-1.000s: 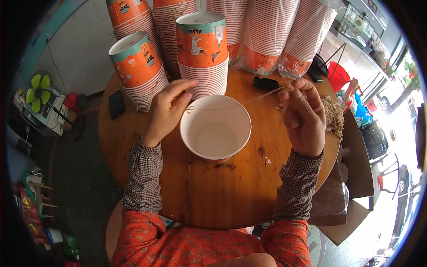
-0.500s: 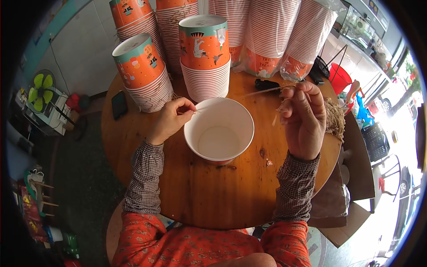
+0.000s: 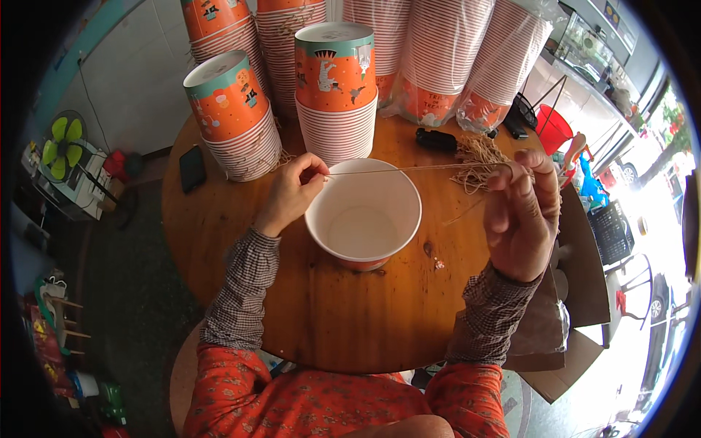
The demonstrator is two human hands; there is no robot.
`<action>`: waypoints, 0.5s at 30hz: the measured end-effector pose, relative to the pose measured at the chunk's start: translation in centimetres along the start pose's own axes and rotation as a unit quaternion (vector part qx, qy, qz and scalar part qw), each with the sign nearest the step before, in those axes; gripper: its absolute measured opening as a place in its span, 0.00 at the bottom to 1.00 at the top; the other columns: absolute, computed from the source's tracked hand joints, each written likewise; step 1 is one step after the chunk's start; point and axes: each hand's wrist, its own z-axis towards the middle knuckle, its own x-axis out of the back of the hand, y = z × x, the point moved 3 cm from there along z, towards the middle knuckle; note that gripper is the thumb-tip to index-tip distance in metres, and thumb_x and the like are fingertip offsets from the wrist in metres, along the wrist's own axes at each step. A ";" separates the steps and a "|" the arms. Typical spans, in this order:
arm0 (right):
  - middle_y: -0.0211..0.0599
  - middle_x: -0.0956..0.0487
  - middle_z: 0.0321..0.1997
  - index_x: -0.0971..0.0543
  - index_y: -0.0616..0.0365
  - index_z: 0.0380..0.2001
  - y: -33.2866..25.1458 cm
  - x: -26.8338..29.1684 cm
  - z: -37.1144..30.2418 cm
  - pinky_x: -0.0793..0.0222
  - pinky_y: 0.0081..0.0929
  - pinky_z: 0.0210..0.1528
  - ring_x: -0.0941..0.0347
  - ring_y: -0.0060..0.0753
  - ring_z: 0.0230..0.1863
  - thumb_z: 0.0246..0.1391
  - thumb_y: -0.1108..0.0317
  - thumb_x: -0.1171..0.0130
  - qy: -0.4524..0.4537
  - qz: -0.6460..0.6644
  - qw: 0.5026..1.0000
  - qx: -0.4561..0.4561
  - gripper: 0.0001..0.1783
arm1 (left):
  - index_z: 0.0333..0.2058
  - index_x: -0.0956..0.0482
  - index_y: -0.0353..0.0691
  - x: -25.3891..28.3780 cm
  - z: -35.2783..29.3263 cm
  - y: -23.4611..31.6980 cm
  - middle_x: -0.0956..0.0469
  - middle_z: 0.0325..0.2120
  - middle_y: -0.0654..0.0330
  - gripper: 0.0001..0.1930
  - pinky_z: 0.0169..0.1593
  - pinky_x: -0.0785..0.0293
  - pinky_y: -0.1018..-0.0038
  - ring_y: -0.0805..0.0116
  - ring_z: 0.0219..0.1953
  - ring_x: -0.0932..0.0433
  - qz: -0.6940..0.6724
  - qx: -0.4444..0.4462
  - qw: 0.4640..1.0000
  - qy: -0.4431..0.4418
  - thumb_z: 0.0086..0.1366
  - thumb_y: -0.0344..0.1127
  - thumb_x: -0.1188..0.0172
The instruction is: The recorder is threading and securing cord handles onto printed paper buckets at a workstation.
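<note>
A length of thin tan twine (image 3: 420, 169) runs nearly straight between my hands, above the far part of an open paper bucket (image 3: 363, 265). The bucket stands upright on the round wooden table, white inside and orange outside, with nothing in it. My left hand (image 3: 296, 186) pinches one end of the twine by the bucket's far left rim. Over the table's right side, my right hand (image 3: 524, 212) grips the twine between thumb and fingers, and a loose strand hangs below it. Behind that hand lies a bundle of twine (image 3: 478, 157), partly hidden.
Stacked upside-down orange buckets (image 3: 336, 80) stand behind the open one, with a tilted stack (image 3: 232, 109) to their left. Plastic-wrapped stacks (image 3: 445, 58) rise at the back. A phone (image 3: 193, 169) lies at the left table edge; a cardboard box (image 3: 584, 292) stands right of the table.
My right hand has moved right and nearer to me, drawing the twine out between the hands. The twine bundle behind shows more. My left hand has shifted slightly right.
</note>
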 end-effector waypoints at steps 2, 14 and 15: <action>0.45 0.21 0.32 0.28 0.61 0.45 -0.3 1.1 0.2 0.42 0.11 0.14 0.34 0.17 0.15 0.62 0.75 0.51 -0.012 0.042 0.999 -0.007 0.09 | 0.40 0.25 0.32 1.0 0.3 -0.2 0.22 0.32 0.57 0.10 0.38 0.26 0.76 0.71 0.34 0.23 0.010 -0.050 0.999 0.010 0.59 0.21 0.45; 0.46 0.21 0.38 0.28 0.62 0.43 2.4 -1.6 -0.6 0.32 0.15 0.19 0.30 0.19 0.20 0.62 0.76 0.53 -0.036 0.140 0.988 -0.045 0.08 | 0.50 0.26 0.34 -7.0 -4.8 12.8 0.22 0.44 0.60 0.15 0.47 0.25 0.74 0.71 0.47 0.23 -0.311 -0.068 0.943 -0.101 0.67 0.35 0.44; 0.47 0.21 0.38 0.28 0.62 0.43 2.8 -1.8 -0.6 0.31 0.16 0.19 0.29 0.20 0.20 0.62 0.76 0.53 -0.032 0.140 0.988 -0.054 0.08 | 0.48 0.25 0.32 -7.9 -4.7 13.1 0.21 0.41 0.60 0.14 0.44 0.23 0.75 0.72 0.43 0.21 -0.388 -0.054 0.915 -0.094 0.68 0.34 0.45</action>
